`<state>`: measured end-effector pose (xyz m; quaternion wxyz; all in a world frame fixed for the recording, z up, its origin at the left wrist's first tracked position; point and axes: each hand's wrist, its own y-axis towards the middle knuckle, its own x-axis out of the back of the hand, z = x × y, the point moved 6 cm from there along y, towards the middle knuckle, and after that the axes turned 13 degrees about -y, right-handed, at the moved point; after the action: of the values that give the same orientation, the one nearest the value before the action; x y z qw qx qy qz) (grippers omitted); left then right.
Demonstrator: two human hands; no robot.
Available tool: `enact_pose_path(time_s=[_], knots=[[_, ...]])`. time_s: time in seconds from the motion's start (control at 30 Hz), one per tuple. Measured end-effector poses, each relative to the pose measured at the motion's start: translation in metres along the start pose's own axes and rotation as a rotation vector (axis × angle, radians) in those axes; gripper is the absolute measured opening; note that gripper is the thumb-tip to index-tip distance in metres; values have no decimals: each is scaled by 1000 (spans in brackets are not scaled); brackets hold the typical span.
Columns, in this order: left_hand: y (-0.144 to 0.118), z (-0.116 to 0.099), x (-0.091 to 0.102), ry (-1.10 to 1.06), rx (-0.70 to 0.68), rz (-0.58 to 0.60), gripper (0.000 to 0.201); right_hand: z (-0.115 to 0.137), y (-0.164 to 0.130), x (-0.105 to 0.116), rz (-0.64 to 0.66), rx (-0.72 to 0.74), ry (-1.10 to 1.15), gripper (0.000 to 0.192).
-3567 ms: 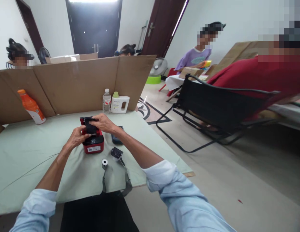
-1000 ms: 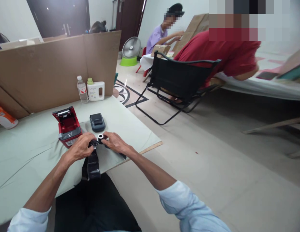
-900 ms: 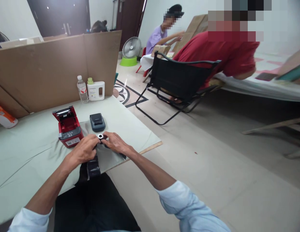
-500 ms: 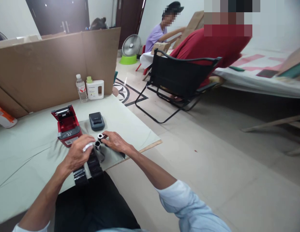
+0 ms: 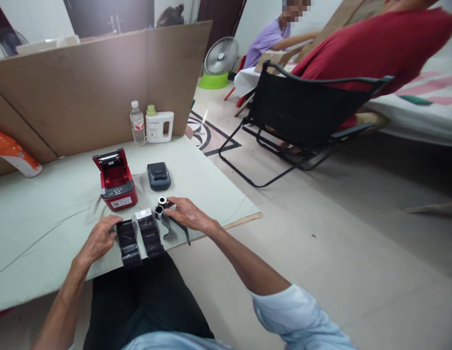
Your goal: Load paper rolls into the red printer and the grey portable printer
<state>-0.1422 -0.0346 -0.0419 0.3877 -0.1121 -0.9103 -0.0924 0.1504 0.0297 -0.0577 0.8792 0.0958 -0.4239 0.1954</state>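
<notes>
Your left hand has just moved off the white end of the right dark strip; 0.5 s ago it was over that spot. Its loosely bent fingers are now at the top of the left dark strip, in the lower left; I cannot tell whether they pinch it. The 2 strips lie side by side with a gap, so each should be easier to handle alone. Your right hand, near mid-frame, reaches the white-ringed roll; grip or mere touch, I cannot tell. The red printer stands lid-up on the surface, left of centre.
</notes>
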Motion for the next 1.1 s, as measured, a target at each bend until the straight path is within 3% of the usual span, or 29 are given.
enact_pose_path(time_s=[0.3, 0.4, 0.5, 0.57, 0.67, 0.83, 0.97, 1.1], knots=[[13, -9, -8, -61, -60, 18, 45, -6, -8, 11, -140, -23, -99, 45], [9, -6, -8, -93, -61, 17, 46, 13, -9, 18, -258, 21, -154, 39], [4, -4, -12, -112, -87, 47, 59, 46, -12, 19, -370, 154, -204, 32], [2, -5, -16, -92, -105, 60, 66, 69, -13, 12, -356, 263, -216, 28], [1, -8, -23, -25, -109, 34, 61, 95, -13, -3, -261, 390, -240, 22], [1, -11, -29, -14, -92, -14, 47, 113, -12, -34, -76, 518, -392, 16], [-5, -9, -20, -179, -79, -79, 39, 106, -9, -48, -41, 500, -422, 14], [-11, -18, -7, -322, -105, -159, 37, 99, -3, -44, -125, 354, -144, 25]])
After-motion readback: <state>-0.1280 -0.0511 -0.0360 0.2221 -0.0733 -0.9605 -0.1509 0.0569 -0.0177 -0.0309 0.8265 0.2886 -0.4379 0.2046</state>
